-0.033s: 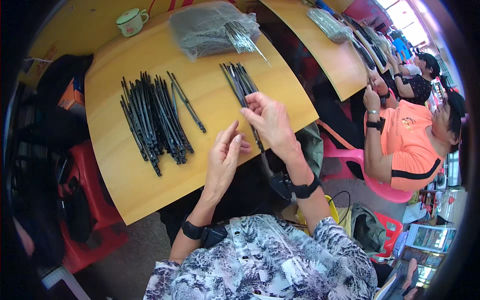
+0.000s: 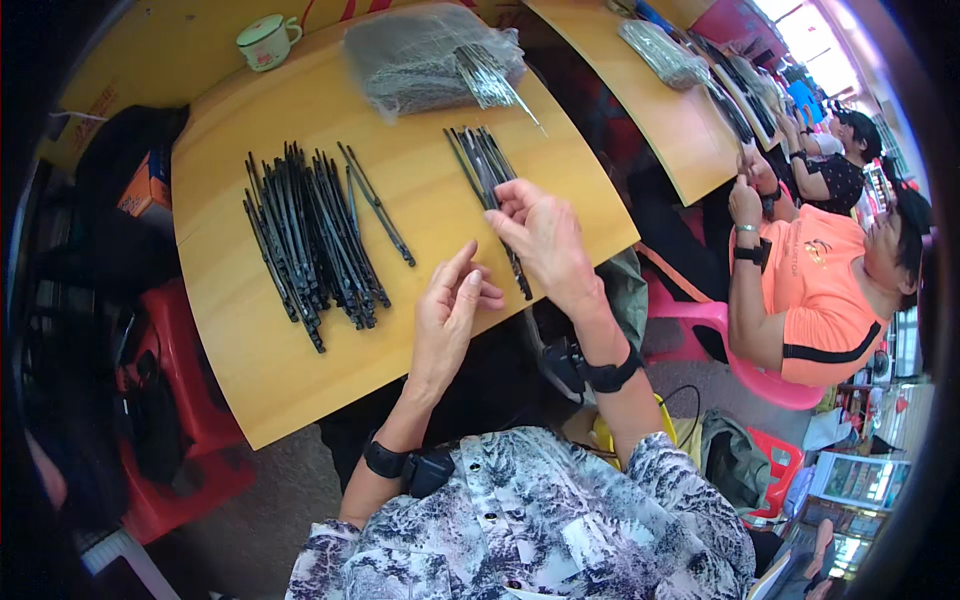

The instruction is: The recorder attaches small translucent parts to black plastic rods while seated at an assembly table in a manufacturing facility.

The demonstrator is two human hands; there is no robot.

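My left hand [image 2: 447, 315] hovers over the table's near edge, fingers stretched and thumb apart, holding nothing. Over the right-hand bundle of thin black rods [image 2: 475, 160] is my right hand [image 2: 545, 235], its fingers loosely bent and the thumb apart from them. It covers the middle of that bundle, so contact there is hard to judge; the lower rod ends show below it. A larger pile of black rods [image 2: 310, 235] with knobby ends lies left of my hands. Beside it rest a couple of separate black rods [image 2: 378, 205].
A clear plastic bag [image 2: 420, 65] of grey contents lies at the far edge, thin silver rods [image 2: 485, 75] on it. A green-white mug [image 2: 265, 43] stands far left. On the right, a person in orange [image 2: 840, 260] sits at another table [image 2: 640, 95]. A red chair [image 2: 190, 380] is left.
The view has shifted very slightly. My hands keep almost the same pose, and the rod piles lie as before.
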